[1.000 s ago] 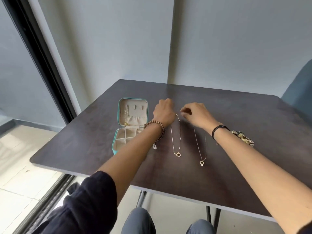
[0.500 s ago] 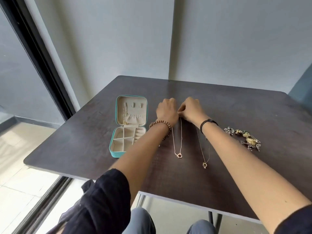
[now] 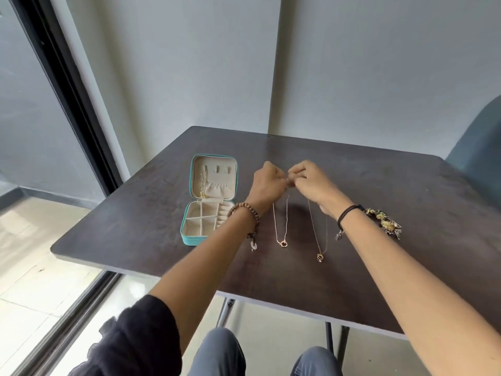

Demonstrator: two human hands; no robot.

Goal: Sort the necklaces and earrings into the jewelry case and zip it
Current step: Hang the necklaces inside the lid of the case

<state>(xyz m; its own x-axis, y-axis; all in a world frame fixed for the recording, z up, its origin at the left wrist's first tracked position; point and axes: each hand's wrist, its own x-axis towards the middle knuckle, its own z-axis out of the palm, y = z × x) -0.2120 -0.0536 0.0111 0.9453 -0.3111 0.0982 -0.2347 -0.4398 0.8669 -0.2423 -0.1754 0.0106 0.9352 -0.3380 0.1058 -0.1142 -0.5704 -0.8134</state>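
The dark desk (image 3: 406, 199) fills the middle of the frame. The open teal jewelry case (image 3: 187, 237) lies left of centre. At centre, the left hand (image 3: 267, 183) and right hand (image 3: 311, 180) both pinch the top of the rose-gold necklace (image 3: 274, 218), whose pendant is lower down. The second necklace (image 3: 320, 256) lies just right. The earrings (image 3: 385, 222) are piled far right.

Table (image 3: 379, 267): dark wood-grain top, matt. Jewelry case (image 3: 189, 238): teal textured shell, beige velvety cloth lining. Necklaces (image 3: 282, 221): fine gold-toned metal chain, shiny. Left-wrist bracelet (image 3: 248, 210): brown wooden beads.
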